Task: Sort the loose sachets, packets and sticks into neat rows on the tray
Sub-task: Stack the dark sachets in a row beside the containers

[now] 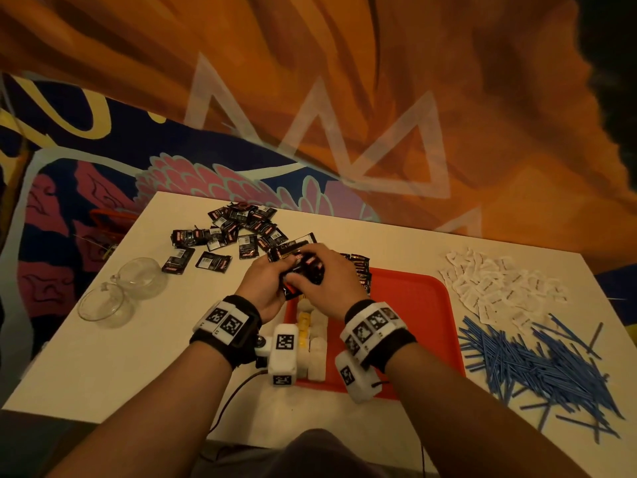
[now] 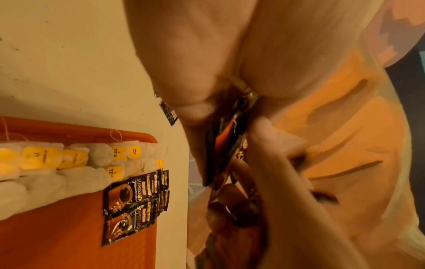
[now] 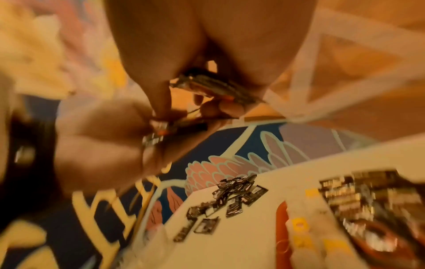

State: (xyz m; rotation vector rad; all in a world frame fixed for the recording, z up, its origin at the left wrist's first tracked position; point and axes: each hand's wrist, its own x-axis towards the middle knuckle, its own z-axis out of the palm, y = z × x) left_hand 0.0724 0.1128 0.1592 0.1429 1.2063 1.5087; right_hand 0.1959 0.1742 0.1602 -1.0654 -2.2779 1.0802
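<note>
Both hands meet above the far left corner of the red tray (image 1: pixel 413 305). My left hand (image 1: pixel 265 288) and right hand (image 1: pixel 327 288) grip a small stack of black coffee sachets (image 1: pixel 303 270) between them. The left wrist view shows the stack (image 2: pixel 220 151) edge-on, pinched by both hands. On the tray lie rows of white and yellow tea bags (image 2: pixel 76 156) and a short row of black coffee sachets (image 2: pixel 135 198). More black sachets (image 1: pixel 234 232) lie scattered on the table beyond the hands.
Two glass cups (image 1: pixel 120 291) stand at the table's left. White sugar sachets (image 1: pixel 499 288) are heaped at the right, with a pile of blue sticks (image 1: pixel 541 370) nearer me. A painted wall rises behind the white table (image 1: pixel 138 357).
</note>
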